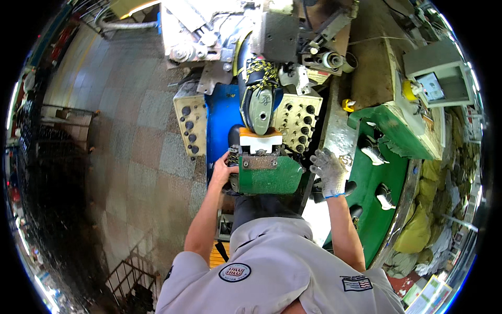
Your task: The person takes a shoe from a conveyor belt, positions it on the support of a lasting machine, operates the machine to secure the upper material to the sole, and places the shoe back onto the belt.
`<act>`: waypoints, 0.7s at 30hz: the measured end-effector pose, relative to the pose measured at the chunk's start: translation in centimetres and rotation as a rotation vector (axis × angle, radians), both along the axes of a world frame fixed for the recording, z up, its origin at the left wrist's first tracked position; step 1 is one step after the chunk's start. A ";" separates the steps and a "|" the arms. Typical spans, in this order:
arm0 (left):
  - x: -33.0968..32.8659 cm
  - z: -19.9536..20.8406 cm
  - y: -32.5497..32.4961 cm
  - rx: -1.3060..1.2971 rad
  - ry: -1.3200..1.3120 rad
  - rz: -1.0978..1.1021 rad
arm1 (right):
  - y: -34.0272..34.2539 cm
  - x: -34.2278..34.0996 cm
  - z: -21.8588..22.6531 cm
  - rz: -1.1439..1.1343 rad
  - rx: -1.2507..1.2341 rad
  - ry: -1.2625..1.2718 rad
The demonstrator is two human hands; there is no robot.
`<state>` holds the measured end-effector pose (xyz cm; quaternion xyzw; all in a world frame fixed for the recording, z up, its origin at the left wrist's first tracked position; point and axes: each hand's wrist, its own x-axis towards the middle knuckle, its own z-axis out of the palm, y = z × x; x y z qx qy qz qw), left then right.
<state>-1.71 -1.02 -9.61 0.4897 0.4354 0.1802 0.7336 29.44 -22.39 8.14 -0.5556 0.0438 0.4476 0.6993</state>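
In front of me a shoe upper with black-and-yellow laces is held in the machine, mounted on a pale green shoe last. Its near end meets a white-and-orange pad above a green metal guard. My left hand is bare and closed around a dark shoe at the guard's left side; the guard hides part of this shoe. My right hand wears a grey glove, fingers spread, over the metal ledge. Dark shoe parts show beside its wrist, and I cannot tell whether they touch.
Control panels with black knobs flank a blue panel. On the right, a green conveyor carries several shoes, including a black-and-white one. A small screen sits beyond it. Tiled floor extends left.
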 end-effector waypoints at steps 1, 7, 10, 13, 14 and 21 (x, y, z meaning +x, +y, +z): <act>0.9 4.9 0.3 -0.066 0.009 -0.083 | -1.6 0.8 0.2 -0.024 0.004 -0.011; -11.5 15.3 1.9 -0.184 -0.100 0.109 | 0.8 -1.9 4.9 0.122 0.225 0.035; -9.7 24.4 2.5 -0.321 -0.502 -0.035 | 4.2 -5.3 10.5 0.261 0.309 -0.121; -6.4 25.6 0.9 -0.406 -0.654 -0.035 | 8.4 -9.5 13.3 0.330 0.593 -0.041; -5.7 23.5 -0.1 -0.421 -0.661 -0.024 | 9.4 -11.1 14.0 0.330 0.655 0.045; 6.2 29.8 -3.0 0.550 0.134 0.134 | 1.9 -2.2 10.4 -0.039 0.432 0.386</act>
